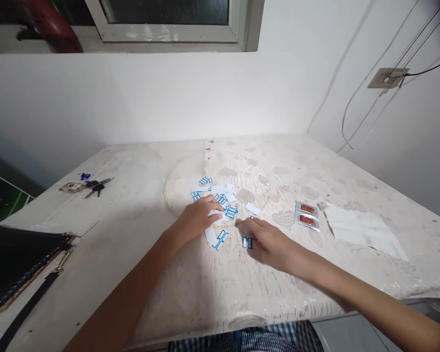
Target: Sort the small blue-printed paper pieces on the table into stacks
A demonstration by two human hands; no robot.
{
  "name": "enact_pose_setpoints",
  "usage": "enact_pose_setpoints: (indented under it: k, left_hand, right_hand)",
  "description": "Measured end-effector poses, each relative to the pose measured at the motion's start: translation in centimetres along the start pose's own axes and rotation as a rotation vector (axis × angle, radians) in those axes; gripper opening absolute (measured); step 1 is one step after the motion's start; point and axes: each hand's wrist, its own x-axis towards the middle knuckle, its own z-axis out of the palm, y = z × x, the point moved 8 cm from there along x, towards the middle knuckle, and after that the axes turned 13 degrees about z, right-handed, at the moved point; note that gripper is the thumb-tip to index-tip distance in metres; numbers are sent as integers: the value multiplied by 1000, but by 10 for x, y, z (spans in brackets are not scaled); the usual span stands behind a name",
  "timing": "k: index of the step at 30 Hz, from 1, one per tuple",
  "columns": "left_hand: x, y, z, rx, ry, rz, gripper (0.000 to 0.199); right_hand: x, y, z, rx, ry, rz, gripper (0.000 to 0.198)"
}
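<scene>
1. The thin white and blue-marked pieces (220, 199) lie in a loose, overlapping heap near the middle of the worktop (150, 288), in front of the person.
2. The left hand (201, 215) lies over the left and near part of this heap, fingers bent and thumb apart, with white showing between them. Whether it pinches a piece or only presses on it, I cannot tell.
3. The right hand (269, 239) is low over the worktop, just right of the heap, fingers curled and the index finger reaching left. I cannot tell whether anything is held. A blue-marked piece (248, 242) shows partly beneath it.
4. Pieces this thin probably cling to a flat surface, so lifting one by an edge or corner should work better than pinching at its middle.
5. Since they overlap, steadying the heap lightly with the left hand while the right handles one piece should keep neighbours from dragging along.
6. The small white slip (253, 209) on the right and the blue-marked cluster (206, 180) on the far side are better uncovered, so a sleeve-free, low wrist should avoid sweeping them.
7. Pressing hard could crease the pieces; light fingertip contact seems safer.
</scene>
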Motion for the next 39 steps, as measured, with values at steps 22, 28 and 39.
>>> enact_pose_setpoints:
  k: [22, 28, 39]
  left_hand:
    - [-26, 58, 10, 325, -435, -290, 36]
    - [-25, 60, 13, 326, -428, -208, 25]
    - [-26, 61, 20, 371, -535, -163, 28]
  right_hand:
    - [31, 11, -28, -299, 13, -37, 51]
    - [27, 10, -30, -276, 42, -15, 47]
    - [37, 23, -35, 33, 49, 75, 29]
